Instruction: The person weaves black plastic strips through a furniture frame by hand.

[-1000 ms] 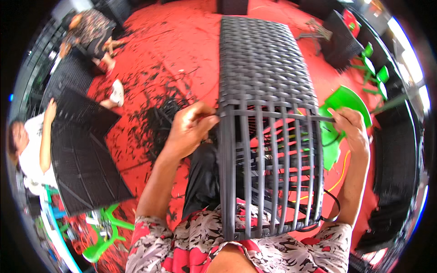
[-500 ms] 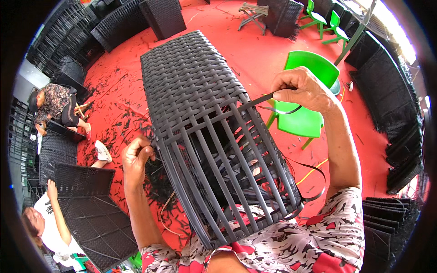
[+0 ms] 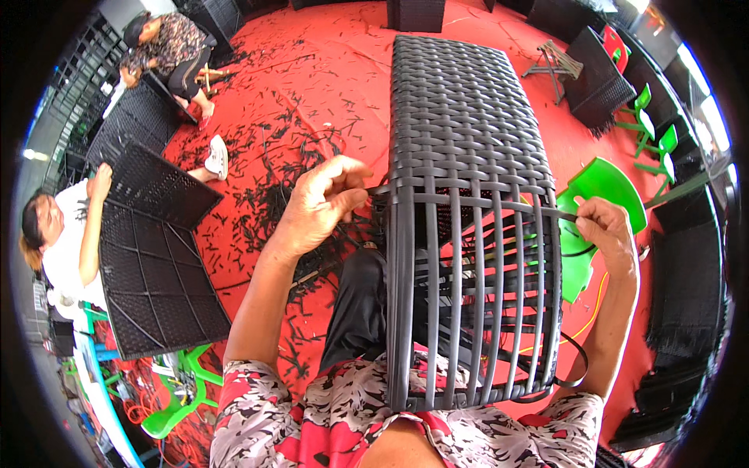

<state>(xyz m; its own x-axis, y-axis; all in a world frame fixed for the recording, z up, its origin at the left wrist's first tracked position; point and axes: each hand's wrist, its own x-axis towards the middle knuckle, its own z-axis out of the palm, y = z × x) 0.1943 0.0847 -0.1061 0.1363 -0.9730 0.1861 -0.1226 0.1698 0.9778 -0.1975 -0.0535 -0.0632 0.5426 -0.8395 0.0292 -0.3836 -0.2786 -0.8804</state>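
Observation:
A long black wicker piece (image 3: 466, 113) stands between my arms, tightly woven at its far end. Its near half shows bare lengthwise slats (image 3: 498, 312) with gaps between them. A flat black strip (image 3: 563, 214) crosses the slats at the edge of the weave. To the right of the piece, my right hand (image 3: 607, 234) pinches this strip between thumb and fingers. At the left edge, my left hand (image 3: 320, 204) has thumb and fingers closed round a short dark strip end. A loose loop of strip (image 3: 579, 363) hangs by the near right corner.
A green chair (image 3: 605, 195) stands just beyond my right hand. Black strip scraps (image 3: 292, 171) litter the red floor. At left, a person in white (image 3: 66, 242) holds a dark woven panel (image 3: 160, 257); another person (image 3: 175, 47) sits farther back. A folding stool (image 3: 554, 69) stands far right.
The view has swung left, and the wicker piece now stands more upright and farther right. My left hand has come up to the weave's edge; my right hand is closer to the right side.

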